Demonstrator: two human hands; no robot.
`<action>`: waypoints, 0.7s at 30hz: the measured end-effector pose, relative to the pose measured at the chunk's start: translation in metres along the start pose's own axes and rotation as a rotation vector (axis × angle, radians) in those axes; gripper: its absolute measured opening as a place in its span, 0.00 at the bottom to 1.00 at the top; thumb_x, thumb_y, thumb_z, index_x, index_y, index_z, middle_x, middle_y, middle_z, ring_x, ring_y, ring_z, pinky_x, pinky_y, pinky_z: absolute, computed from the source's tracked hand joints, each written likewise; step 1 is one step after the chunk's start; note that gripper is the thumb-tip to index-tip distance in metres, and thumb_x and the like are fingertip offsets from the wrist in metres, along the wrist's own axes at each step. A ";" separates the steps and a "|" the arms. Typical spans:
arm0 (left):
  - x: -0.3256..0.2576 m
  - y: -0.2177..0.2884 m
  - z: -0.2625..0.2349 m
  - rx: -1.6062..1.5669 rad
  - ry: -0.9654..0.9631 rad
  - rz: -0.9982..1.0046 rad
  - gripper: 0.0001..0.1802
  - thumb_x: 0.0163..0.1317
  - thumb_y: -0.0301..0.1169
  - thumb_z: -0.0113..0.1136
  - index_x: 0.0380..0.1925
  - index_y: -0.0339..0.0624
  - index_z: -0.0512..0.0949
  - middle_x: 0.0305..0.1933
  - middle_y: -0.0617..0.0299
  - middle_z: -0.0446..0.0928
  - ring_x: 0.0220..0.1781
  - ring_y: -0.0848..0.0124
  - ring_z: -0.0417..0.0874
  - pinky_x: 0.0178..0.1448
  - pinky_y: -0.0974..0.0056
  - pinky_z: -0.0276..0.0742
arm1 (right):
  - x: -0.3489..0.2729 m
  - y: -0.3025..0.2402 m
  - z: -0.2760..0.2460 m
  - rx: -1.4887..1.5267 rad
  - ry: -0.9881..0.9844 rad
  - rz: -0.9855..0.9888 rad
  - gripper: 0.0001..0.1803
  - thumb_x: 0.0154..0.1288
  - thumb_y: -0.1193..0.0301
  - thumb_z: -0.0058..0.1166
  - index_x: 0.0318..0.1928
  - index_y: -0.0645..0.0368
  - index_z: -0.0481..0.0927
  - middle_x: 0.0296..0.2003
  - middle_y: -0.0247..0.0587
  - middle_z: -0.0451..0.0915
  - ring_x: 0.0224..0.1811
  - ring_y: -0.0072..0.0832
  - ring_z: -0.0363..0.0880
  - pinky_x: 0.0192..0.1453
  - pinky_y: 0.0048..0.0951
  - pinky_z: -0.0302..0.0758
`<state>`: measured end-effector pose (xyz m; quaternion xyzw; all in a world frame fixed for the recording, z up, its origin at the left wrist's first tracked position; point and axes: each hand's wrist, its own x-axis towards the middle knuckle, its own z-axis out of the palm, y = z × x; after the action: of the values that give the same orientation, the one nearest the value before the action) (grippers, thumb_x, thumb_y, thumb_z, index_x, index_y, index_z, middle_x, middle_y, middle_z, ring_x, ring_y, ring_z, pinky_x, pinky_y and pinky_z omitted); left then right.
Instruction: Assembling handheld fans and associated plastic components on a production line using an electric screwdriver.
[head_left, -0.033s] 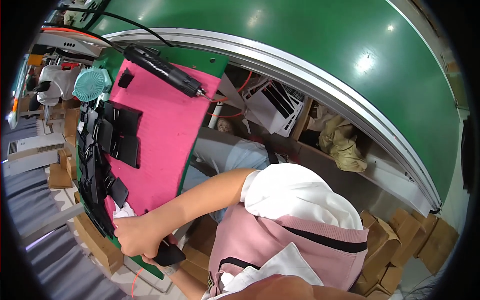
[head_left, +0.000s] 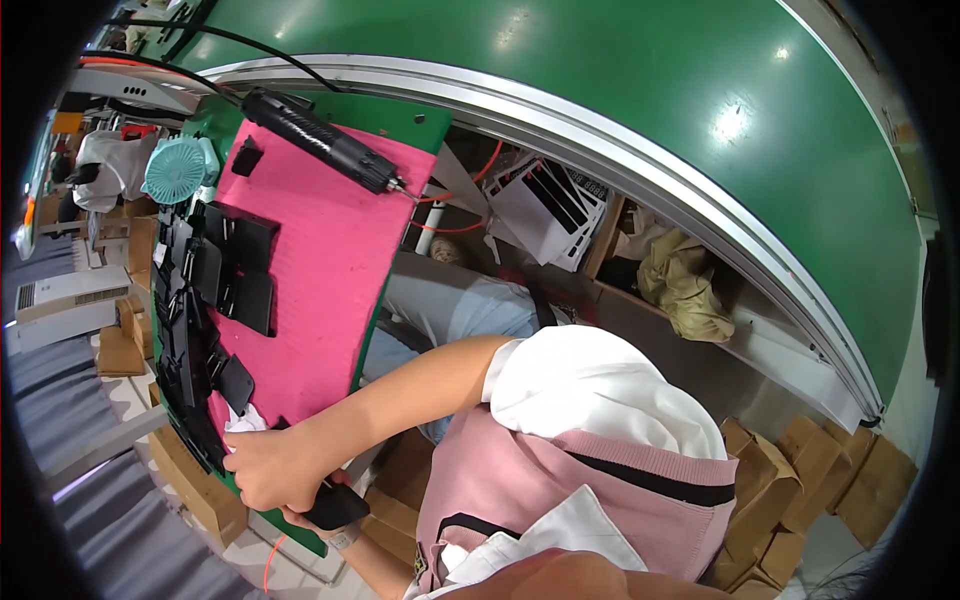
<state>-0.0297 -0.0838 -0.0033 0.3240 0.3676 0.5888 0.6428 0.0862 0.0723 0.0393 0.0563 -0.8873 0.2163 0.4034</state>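
My right hand (head_left: 275, 470) reaches across from the right and is closed, its fingers curled at the near end of the pink mat. What its fingers hold is hidden; a small dark tip shows above its knuckles. Just below it, my left hand (head_left: 298, 518) is mostly covered, with a wristband on its wrist. It grips a flat black plastic piece (head_left: 338, 507) with rounded corners. A crumpled white cloth (head_left: 245, 420) lies against my right hand. Several similar black plastic pieces (head_left: 255, 302) are piled along the left side of the pink mat (head_left: 310, 280).
A black electric screwdriver (head_left: 320, 140) lies across the mat's far end, beside a small black part (head_left: 247, 157). A teal fan (head_left: 175, 168) stands at the far left. A green table (head_left: 620, 60) with a metal edge runs along the top right. Cardboard boxes (head_left: 800, 470) stand at right.
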 end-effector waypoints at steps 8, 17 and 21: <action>0.032 -0.020 0.036 0.745 0.763 0.300 0.29 0.64 0.55 0.42 0.55 0.46 0.68 0.54 0.63 0.70 0.61 0.71 0.68 0.62 0.65 0.66 | -0.030 -0.007 -0.032 -0.080 0.566 0.122 0.09 0.39 0.65 0.56 0.20 0.58 0.78 0.30 0.39 0.74 0.41 0.35 0.70 0.46 0.37 0.65; 0.041 -0.007 0.034 0.385 0.655 0.352 0.31 0.65 0.55 0.43 0.58 0.42 0.65 0.57 0.60 0.69 0.60 0.67 0.70 0.60 0.61 0.68 | -0.040 -0.011 -0.038 -0.087 0.601 0.175 0.10 0.45 0.65 0.51 0.17 0.59 0.76 0.30 0.39 0.74 0.39 0.34 0.69 0.44 0.35 0.64; 0.048 -0.002 0.033 0.232 0.590 0.383 0.32 0.66 0.55 0.44 0.59 0.41 0.64 0.58 0.58 0.69 0.60 0.66 0.70 0.59 0.60 0.69 | -0.038 -0.004 -0.038 -0.205 0.700 0.159 0.08 0.46 0.66 0.52 0.19 0.57 0.76 0.29 0.38 0.72 0.39 0.33 0.68 0.41 0.32 0.65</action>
<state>0.0007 -0.0359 0.0080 0.2737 0.5342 0.7209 0.3463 0.1386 0.0824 0.0345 -0.1308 -0.7143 0.1629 0.6679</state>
